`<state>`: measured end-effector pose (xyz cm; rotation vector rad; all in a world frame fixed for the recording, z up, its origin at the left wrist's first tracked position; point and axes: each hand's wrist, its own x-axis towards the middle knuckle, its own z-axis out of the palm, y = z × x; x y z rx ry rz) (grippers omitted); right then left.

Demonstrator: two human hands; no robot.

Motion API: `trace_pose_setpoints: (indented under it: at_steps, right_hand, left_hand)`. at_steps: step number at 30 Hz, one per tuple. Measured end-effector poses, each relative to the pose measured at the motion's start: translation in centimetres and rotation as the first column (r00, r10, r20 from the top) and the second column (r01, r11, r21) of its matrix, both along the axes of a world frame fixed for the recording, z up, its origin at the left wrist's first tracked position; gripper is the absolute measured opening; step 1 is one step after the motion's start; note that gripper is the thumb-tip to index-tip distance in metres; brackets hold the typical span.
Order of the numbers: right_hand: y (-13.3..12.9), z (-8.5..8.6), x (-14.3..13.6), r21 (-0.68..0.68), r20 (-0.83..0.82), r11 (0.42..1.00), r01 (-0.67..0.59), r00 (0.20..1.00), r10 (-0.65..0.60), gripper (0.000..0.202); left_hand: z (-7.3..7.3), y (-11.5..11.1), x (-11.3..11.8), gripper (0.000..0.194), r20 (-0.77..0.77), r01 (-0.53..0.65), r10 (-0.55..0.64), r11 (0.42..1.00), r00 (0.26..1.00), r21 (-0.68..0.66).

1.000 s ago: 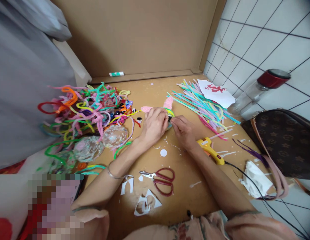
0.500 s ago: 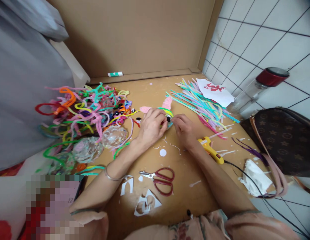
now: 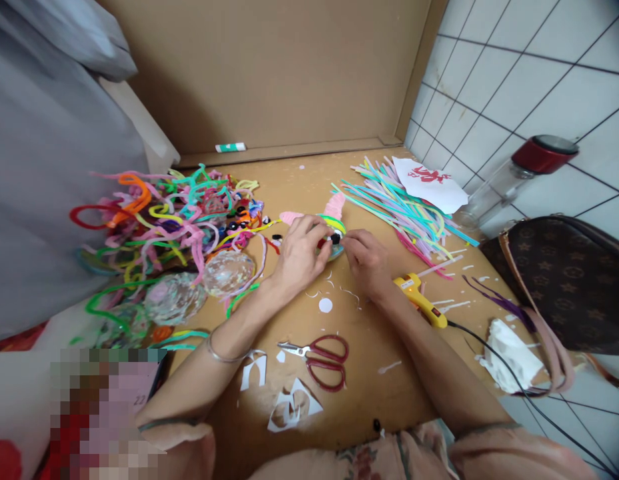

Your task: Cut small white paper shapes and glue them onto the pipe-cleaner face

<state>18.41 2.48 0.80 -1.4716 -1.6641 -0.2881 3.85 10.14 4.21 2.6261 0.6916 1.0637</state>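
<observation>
My left hand [image 3: 300,255] is closed round a small craft figure [image 3: 334,208] with pink fuzzy ears and a green-and-yellow band. A black piece [image 3: 336,238] shows on the figure's front, with a light blue edge below it. Much of the figure is hidden behind my fingers. Close to its right side, my right hand [image 3: 366,259] has thumb and fingertips pinched together; what they hold is too small to make out. Below the hands lie a white paper disc [image 3: 326,305], thin paper trimmings and red-handled scissors [image 3: 314,353].
Tangled colourful pipe cleaners [image 3: 184,220] and clear balls [image 3: 229,273] fill the left side. Straight pipe cleaners [image 3: 389,200] lie back right. A yellow glue gun [image 3: 420,299] rests beside my right forearm, its cord trailing right. A bottle [image 3: 519,173] and brown handbag [image 3: 569,280] stand at right.
Hardly anything differs. My left fingers have shifted slightly on the craft figure, and the figure has moved a touch to the right. My right hand stays pinched beside it.
</observation>
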Motion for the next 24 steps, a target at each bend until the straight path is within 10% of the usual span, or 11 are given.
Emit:
trace_pose_setpoints:
  at_steps: [24]
  right_hand:
    - [-0.2, 1.0, -1.3, -0.102, -0.081, 0.992, 0.074, 0.993, -0.083, 0.017]
  left_hand:
    - [0.4, -0.3, 0.0, 0.015, -0.040, 0.002, -0.002, 1.000, 0.999, 0.013]
